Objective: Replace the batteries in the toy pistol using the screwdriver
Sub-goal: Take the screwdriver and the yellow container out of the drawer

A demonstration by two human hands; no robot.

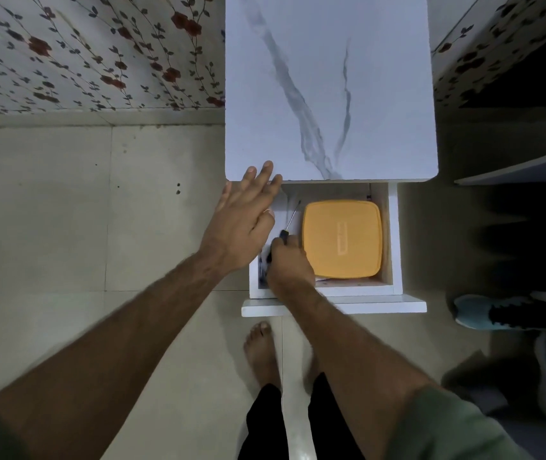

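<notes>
Table (331, 78): white marble-look top, rounded front corners, bare; front edge overhangs the rear of the drawer.
Drawer (394, 240): pulled out under the front edge, white walls, front panel nearest the feet.
Screwdriver (290, 224): inside drawer, left part; thin shaft angled up and right, tip near the rear wall, dark handle toward the front.
Right hand (290, 263): reaching in over the front wall, fingers curled round the screwdriver handle.
Left hand (248, 220): above drawer's left wall, fingers straight and spread, tips at the table's front-left corner; contact with the edge cannot be told.
Box (343, 239): orange lid, rounded square, filling drawer's right part, just beside the screwdriver and close to the right wall.
Room left of table: open tiled floor (65, 210) up to flowered wall (82, 51).
Room right of table: narrow, dark; shoes (510, 312) in a row on floor.
Foot (260, 350): bare, on floor just before the drawer front.
Toy pistol, batteries: not seen.
</notes>
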